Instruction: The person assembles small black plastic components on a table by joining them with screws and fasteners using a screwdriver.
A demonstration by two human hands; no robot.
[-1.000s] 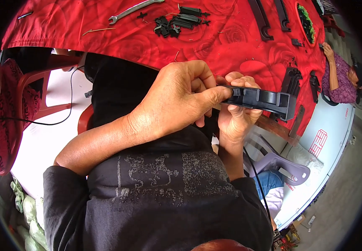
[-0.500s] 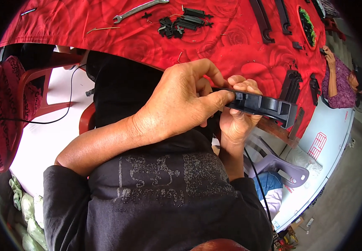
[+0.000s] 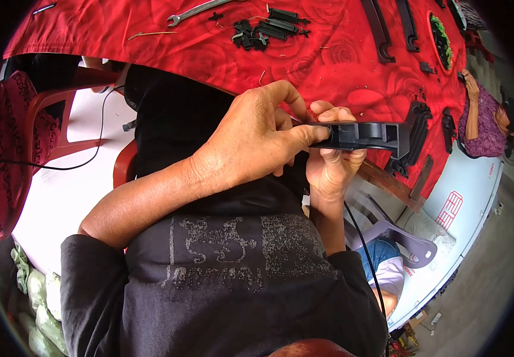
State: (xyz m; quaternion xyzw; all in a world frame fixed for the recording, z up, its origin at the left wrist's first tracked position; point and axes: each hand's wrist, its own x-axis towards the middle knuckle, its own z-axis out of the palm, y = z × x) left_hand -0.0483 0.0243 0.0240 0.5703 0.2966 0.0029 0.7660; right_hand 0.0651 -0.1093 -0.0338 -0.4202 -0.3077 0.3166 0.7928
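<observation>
A long black plastic part (image 3: 364,135), hollow with open compartments along its upper side, is held level above my lap at the table's edge. My left hand (image 3: 254,134) pinches its left end, thumb pressed on top and fingers bent around; whether a smaller piece sits under the thumb is hidden. My right hand (image 3: 334,169) grips the same part from beneath and behind, with fingertips over the far edge and thumb on the near side. The part's right end sticks out free.
On the red cloth-covered table (image 3: 197,71) lie a wrench (image 3: 200,11), a pile of small black pieces (image 3: 266,30), long black strips (image 3: 377,33) and stacked black parts (image 3: 414,134). A basket with a green rim (image 3: 440,41) stands at right. Another person (image 3: 484,122) sits beyond.
Both hands have shifted slightly left and up with the black part, whose face is now turned more level. The table's things sit slightly higher and further right in view.
</observation>
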